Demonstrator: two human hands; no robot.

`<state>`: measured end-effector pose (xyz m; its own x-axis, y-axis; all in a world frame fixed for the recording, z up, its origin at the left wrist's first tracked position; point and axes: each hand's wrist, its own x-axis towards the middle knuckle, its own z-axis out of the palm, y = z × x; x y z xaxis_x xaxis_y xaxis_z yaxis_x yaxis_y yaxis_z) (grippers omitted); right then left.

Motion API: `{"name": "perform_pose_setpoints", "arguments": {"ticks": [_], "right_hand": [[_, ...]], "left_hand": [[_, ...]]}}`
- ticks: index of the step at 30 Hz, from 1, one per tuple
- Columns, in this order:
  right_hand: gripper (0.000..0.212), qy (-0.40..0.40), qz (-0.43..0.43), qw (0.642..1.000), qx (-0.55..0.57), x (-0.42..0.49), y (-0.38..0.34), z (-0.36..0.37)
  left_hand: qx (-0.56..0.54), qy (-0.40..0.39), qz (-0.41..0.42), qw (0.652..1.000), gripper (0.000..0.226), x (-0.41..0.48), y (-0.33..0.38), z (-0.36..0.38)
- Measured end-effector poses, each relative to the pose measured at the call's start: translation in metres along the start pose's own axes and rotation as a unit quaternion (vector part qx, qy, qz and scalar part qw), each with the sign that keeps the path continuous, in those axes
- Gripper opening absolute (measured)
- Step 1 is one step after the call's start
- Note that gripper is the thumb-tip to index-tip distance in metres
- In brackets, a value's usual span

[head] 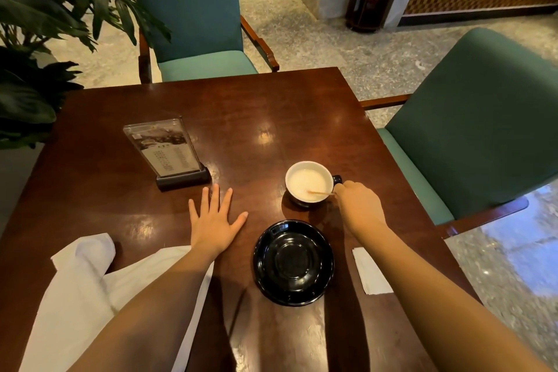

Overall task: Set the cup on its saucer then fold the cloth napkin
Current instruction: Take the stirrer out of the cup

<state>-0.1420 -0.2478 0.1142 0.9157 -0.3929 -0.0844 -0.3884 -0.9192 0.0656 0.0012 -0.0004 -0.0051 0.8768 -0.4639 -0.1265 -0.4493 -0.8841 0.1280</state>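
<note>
The right hand (359, 205) has its fingers (341, 188) curled in against the handle side of the cup (306, 180), right where a thin wooden stick (320, 193) leans out over the rim. From here I cannot tell whether they grip the handle, the stick or neither. The left hand (214, 226) lies flat, palm down, fingers spread wide and holding nothing. The cup holds a pale milky drink and stands on the bare tabletop (241, 118), just beyond the black saucer (294, 261) and apart from it. The white cloth napkin (81, 290) lies rumpled under the left forearm, near the front left edge. A small folded paper napkin (370, 270) sits right of the saucer, and a clear menu stand (169, 151) is beyond the left hand. The dark wood is glossy with lamp reflections. Two teal armchairs (193, 9) flank the table on a speckled stone floor (332, 48), with a leafy plant (36, 39) on the left.
</note>
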Motion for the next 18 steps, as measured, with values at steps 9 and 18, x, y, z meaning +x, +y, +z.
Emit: {"name": "perform_pose_setpoints", "arguments": {"ticks": [9, 18], "right_hand": [[0.027, 0.063, -0.008, 0.997, 0.038, -0.02, 0.014, -0.005], [0.018, 0.084, 0.02, 0.996, 0.011, -0.044, 0.02, 0.0]], "left_hand": [[-0.002, 0.003, 0.002, 1.0, 0.082, 0.0, 0.0, 0.0], [0.0, -0.001, 0.002, 1.0, 0.075, 0.0, 0.0, -0.001]]}}
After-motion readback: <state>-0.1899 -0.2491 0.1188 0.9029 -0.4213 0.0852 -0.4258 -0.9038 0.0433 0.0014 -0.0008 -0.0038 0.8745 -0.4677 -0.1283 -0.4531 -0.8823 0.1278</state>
